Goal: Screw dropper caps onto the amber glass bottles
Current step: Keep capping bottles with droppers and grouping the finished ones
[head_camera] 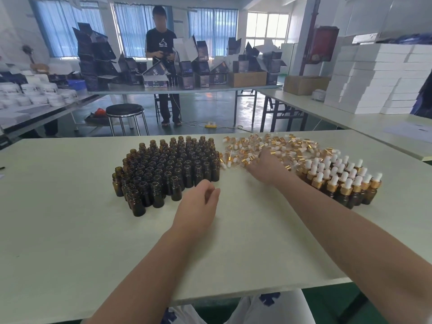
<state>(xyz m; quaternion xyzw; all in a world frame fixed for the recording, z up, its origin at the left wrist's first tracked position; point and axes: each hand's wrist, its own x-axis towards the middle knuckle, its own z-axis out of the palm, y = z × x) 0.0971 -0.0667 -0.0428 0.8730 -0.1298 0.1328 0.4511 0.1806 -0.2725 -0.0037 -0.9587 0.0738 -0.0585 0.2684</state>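
Right grip (264, 167) is resting on the near edge of the loose pile of gold-collared dropper caps with white rubber bulbs (268, 146), back of hand facing up. The fingers are blurred and lost among the caps, so I can't tell whether it is pinching one or lying spread.

Left grip (198, 202) is hovering just off the front-right corner of the block of open amber glass bottles (168, 169), fingers loosely curled, holding nothing.

The key relation is a split. Caps are lying ahead of the right grip, open bottles ahead and to the left of the left grip, with a bare strip of white counter (70, 218) between the two hands.

Bottles are standing upright with necks up. Caps are lying on their sides, glass pipettes pointing every which way, so I'm expecting any cap to need turning pipette-down before it meets a neck.

The group of finished amber bottles with caps on (343, 183) is standing to the right of the right forearm.
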